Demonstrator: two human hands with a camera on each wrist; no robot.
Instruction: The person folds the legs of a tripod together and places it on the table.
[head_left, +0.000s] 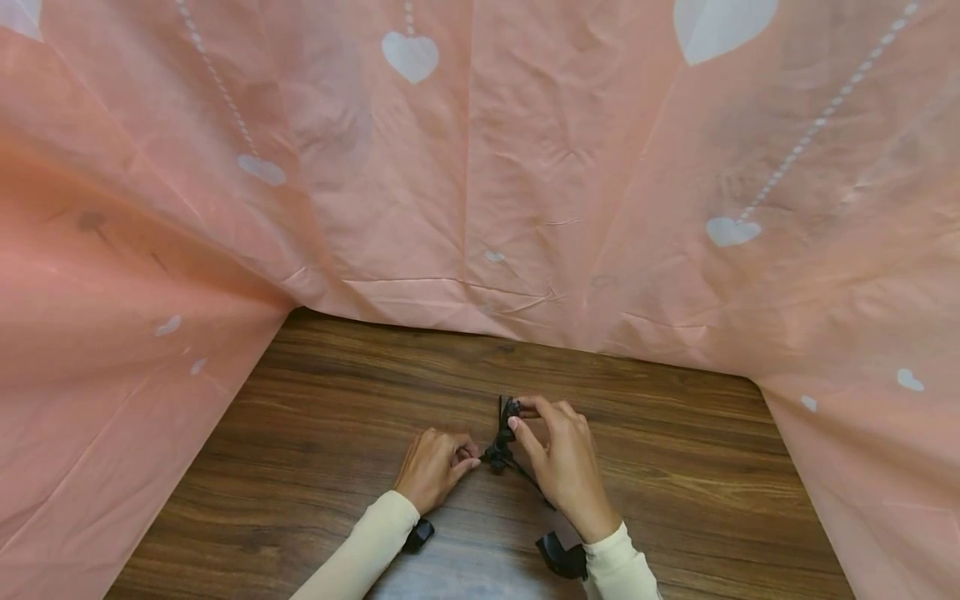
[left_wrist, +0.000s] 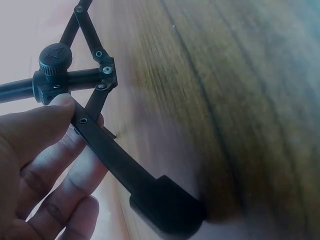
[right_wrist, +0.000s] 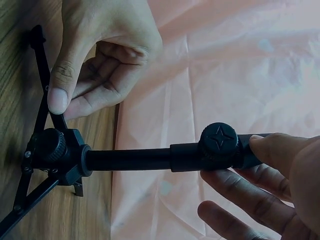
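Observation:
A small black tripod (head_left: 498, 455) stands with spread legs between the two hands on the wooden surface. My left hand (head_left: 437, 468) pinches one of its legs (left_wrist: 112, 152) between thumb and fingers, close to the hub; that leg ends in a thick dark foot (left_wrist: 167, 207). My right hand (head_left: 564, 460) holds the upper part of the centre column (right_wrist: 131, 160), thumb and fingers just beyond a round knob (right_wrist: 219, 145) marked with a star. Lower down, a second knob (right_wrist: 50, 144) sits on the hub beside the leg braces.
Dark brown wood-grain table (head_left: 337, 392) lies under the hands. Pink cloth (head_left: 450, 208) with white hearts hangs behind it and along both sides. Black wrist mounts (head_left: 561, 557) show beneath both cream sleeves.

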